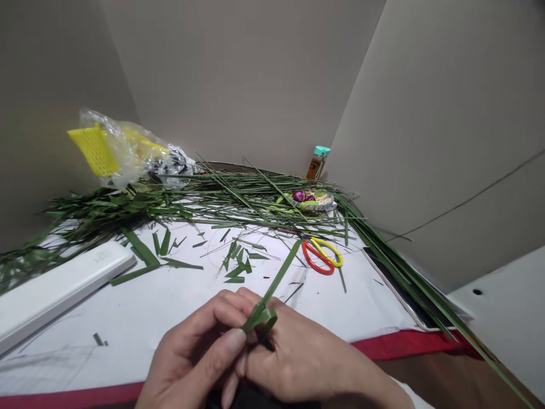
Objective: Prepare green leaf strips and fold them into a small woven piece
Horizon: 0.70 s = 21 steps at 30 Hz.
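Here, a glossy looped leaf strip (260,317), pinched in closed grips, left hand (198,346), right hand (298,358)

A narrow green palm-leaf strip (280,274) is bent into a small, flat loop of folded layers, pinched between the person's left hand (200,346) and right hand (302,363). Its long, straight free end slants up and away from the loop, tapering slightly, and points toward the far edge of the tabletop (128,335), held above the near edge
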{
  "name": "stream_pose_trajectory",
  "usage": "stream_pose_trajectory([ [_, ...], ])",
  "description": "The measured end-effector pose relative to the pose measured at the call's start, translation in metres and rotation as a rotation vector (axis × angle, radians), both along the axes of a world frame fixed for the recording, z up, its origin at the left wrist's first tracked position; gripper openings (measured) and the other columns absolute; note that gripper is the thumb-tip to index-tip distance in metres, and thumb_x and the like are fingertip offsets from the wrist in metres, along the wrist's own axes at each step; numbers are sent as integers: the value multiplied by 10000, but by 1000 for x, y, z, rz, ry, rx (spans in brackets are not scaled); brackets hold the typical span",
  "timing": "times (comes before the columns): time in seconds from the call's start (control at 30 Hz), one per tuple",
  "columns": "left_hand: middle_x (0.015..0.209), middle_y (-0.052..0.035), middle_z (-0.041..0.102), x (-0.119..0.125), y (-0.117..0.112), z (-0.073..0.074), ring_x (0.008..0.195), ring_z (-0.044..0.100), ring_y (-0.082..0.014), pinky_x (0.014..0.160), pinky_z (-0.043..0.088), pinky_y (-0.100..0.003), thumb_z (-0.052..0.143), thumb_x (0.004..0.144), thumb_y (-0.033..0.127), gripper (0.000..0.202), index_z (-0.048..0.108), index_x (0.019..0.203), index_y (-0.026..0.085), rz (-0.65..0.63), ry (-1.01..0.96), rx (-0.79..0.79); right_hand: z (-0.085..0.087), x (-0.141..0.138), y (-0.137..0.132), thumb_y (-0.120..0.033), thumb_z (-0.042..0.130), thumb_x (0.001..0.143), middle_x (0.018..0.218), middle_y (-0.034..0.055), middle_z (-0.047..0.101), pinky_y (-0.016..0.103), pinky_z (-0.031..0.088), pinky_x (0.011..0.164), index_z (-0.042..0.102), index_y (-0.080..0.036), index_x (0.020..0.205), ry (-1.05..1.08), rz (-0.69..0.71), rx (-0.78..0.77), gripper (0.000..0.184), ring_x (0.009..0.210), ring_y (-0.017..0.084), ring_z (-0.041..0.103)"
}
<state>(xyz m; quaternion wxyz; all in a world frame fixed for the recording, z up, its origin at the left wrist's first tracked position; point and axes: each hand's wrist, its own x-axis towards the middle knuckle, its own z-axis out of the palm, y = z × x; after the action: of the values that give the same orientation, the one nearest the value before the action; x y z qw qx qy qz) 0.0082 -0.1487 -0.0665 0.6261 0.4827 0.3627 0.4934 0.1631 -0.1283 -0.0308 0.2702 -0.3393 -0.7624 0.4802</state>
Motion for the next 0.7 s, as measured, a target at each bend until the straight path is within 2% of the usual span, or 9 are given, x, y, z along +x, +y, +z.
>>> stream_pose_trajectory([
  [0.07,823,-58,682,1,1,0,690,609,-176,501,465,-202,693,844,328,164,752,724,233,25,29,0,-5,0,-4,-72,479,785,846,-46,565,215,451,775,545,-238,872,76,-69,-53,199,837,137,539],
  [0.13,938,-76,712,2,1,0,710,631,-189,506,476,-213,705,832,334,168,757,705,236,35,67,4,-9,1,-7,-94,482,791,804,-48,572,217,469,751,542,-234,828,86,-106,-153,156,805,138,552],
  [0.23,1053,-85,735,0,2,0,875,674,-246,726,541,-270,720,819,325,167,761,679,245,42,119,36,-13,3,-6,-146,488,813,701,-45,549,220,467,651,514,-231,738,4,-73,-171,116,701,139,538],
  [0.33,958,-82,747,-3,3,0,921,673,-260,836,526,-303,706,831,320,164,766,691,257,0,174,79,-16,4,2,-153,507,774,743,-36,535,227,468,661,491,-231,728,20,10,-64,92,715,139,527],
  [0.4,820,-68,731,-5,4,1,787,666,-223,782,534,-291,693,842,332,179,767,696,260,-41,199,111,-18,4,9,-154,533,751,769,-32,521,225,468,651,463,-225,704,62,66,-29,110,708,130,521],
  [0.47,722,-55,709,-6,5,1,696,646,-198,726,537,-276,682,852,331,188,770,703,258,-60,199,126,-18,4,14,-140,527,770,675,-51,484,199,428,535,440,-223,662,74,137,-80,162,586,103,484],
  [0.57,769,-61,723,-4,6,-1,793,674,-217,726,543,-257,694,846,301,167,771,708,244,2,130,104,-14,4,11,-113,509,806,567,-90,442,162,346,409,473,-226,718,120,164,-264,148,455,75,418],
  [0.63,807,-47,721,-2,6,-2,751,674,-195,662,548,-236,731,817,287,102,775,735,245,85,27,43,-13,4,3,-120,516,836,621,-84,515,153,379,434,511,-226,826,164,49,-307,107,487,74,472],
  [0.7,800,-23,709,0,5,-2,566,612,-127,497,499,-197,772,782,287,36,781,774,254,162,-72,-29,-19,5,-7,-148,499,889,711,-56,592,166,417,474,524,-225,907,179,-152,-236,83,518,79,517],
])
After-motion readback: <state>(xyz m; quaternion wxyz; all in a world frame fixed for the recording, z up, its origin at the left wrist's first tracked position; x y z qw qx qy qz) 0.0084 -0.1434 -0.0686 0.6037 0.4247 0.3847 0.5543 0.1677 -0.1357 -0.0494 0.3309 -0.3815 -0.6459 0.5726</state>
